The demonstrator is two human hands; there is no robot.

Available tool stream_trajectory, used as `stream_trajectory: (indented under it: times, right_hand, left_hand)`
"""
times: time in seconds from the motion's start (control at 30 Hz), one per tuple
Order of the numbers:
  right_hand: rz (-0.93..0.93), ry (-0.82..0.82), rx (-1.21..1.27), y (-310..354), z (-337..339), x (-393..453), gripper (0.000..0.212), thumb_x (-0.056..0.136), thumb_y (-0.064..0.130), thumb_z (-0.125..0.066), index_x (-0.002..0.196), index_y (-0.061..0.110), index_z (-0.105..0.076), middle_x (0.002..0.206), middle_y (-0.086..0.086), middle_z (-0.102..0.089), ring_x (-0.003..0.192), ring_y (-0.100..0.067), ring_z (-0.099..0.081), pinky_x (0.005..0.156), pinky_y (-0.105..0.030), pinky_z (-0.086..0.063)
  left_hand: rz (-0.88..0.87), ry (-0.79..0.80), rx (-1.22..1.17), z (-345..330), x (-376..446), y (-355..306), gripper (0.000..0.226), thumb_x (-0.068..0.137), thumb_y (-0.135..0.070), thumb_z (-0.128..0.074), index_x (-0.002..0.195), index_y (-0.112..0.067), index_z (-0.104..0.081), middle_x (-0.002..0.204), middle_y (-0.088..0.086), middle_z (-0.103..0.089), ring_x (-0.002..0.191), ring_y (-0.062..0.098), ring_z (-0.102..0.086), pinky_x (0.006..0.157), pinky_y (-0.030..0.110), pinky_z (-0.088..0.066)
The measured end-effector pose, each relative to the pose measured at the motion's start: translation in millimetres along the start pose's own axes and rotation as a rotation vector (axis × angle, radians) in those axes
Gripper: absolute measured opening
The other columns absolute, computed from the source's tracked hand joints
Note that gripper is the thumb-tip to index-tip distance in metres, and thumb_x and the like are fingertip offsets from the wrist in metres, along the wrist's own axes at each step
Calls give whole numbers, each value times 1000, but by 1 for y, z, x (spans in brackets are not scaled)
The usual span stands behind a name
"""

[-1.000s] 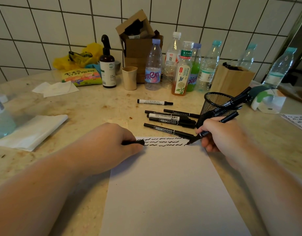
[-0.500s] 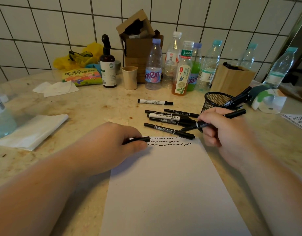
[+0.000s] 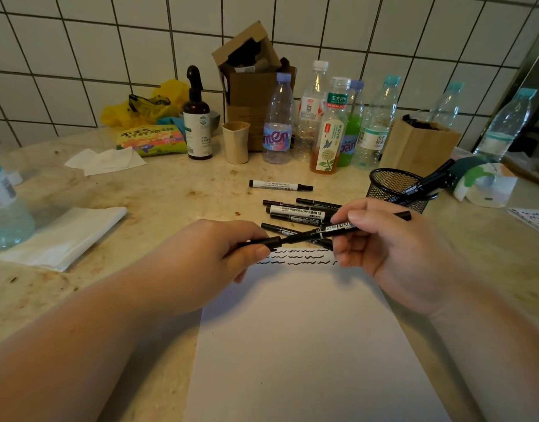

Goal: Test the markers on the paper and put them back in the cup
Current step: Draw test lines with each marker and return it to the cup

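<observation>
Head view: left hand (image 3: 213, 257) pinched cap (image 3: 269, 241), right hand (image 3: 381, 242) gripped marker (image 3: 338, 229); misaligned capping could ink fingers.

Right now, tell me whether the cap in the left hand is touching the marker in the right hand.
Touching. In the head view the cap, pinched by the left hand, meets the tip end of the marker that the right hand holds; no gap shows.

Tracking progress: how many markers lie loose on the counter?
6: a lone marker left of the cup, five clustered markers beyond the paper; the right hand may hide more.
</observation>
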State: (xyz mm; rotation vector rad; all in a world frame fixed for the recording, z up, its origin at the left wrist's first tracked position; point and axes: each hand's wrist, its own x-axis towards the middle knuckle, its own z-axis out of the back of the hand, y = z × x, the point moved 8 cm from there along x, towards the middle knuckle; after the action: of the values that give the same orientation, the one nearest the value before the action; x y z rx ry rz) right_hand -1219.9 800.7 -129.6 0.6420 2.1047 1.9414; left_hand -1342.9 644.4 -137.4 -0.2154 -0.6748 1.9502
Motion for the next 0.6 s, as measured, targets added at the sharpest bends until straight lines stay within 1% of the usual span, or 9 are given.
stream_trajectory:
  times: [0.1,0.23,0.3,0.33,0.37,0.4,0.47,0.57,0.6]
  right_hand:
    - [-5,-7,-3,1,-1,-1,18,81,15,-58,77,12,-75,65,-15,-67,57,-23,-63,54,-28,-53]
    - [3,-25,7,4,0,-4,10,81,9,-64,76,10,-73,65,-17,-67,58,-26,-62,53,-28,-54]
    - [8,2,-32,5,-3,-5,8,83,12,-68,79,10,-76,70,-18,-71,61,-26,-66,57,-30,-55]
    - [8,28,-61,5,-6,-6,5,84,14,-74,82,11,-77,75,-20,-73,63,-26,-68,61,-31,-56]
    - [3,49,-81,4,-9,-7,6,82,17,-76,85,12,-78,79,-21,-75,66,-26,-70,64,-32,-56]
    - [-4,63,-97,2,-11,-8,12,80,20,-73,87,13,-79,83,-22,-76,68,-26,-71,66,-33,-57]
    - [-20,68,-108,-1,-13,-8,18,78,20,-69,90,12,-79,88,-23,-76,72,-28,-73,68,-32,-60]
    - [-18,69,-104,-4,-15,-7,20,81,16,-66,95,6,-76,89,-24,-77,75,-29,-74,67,-30,-60]
    - [-15,65,-103,-5,-16,-7,21,81,16,-66,96,4,-74,88,-24,-77,74,-29,-74,66,-30,-60]
  left_hand:
    - [-12,-4,-30,-1,0,-2,14,95,-47,-48,97,-44,-61,78,-15,-67,57,3,-54,59,16,-44]
    - [-13,-12,-60,-1,0,-3,12,95,-46,-49,96,-44,-61,78,-13,-68,56,3,-53,60,18,-44]
    - [-18,-18,-67,0,-1,-6,12,95,-45,-49,94,-44,-61,78,-13,-68,56,4,-53,59,18,-44]
    - [-19,-19,-67,0,-1,-7,12,94,-45,-50,94,-43,-61,78,-14,-68,58,4,-53,59,18,-44]
    - [-17,-21,-62,0,-1,-8,13,94,-46,-50,94,-43,-62,79,-16,-68,59,3,-54,60,17,-44]
    - [-15,-25,-54,0,-1,-9,14,94,-46,-50,94,-41,-63,79,-19,-67,60,3,-55,59,15,-44]
    - [-13,-43,-28,0,-1,-10,18,94,-45,-50,91,-35,-64,79,-20,-66,60,0,-54,58,12,-43]
    - [-21,-80,4,3,-1,-11,17,95,-41,-52,92,-30,-65,67,-7,-62,62,-1,-52,58,11,-41]
    - [-27,-94,13,4,-2,-12,17,95,-41,-53,95,-30,-66,65,-7,-60,64,-2,-52,58,11,-41]
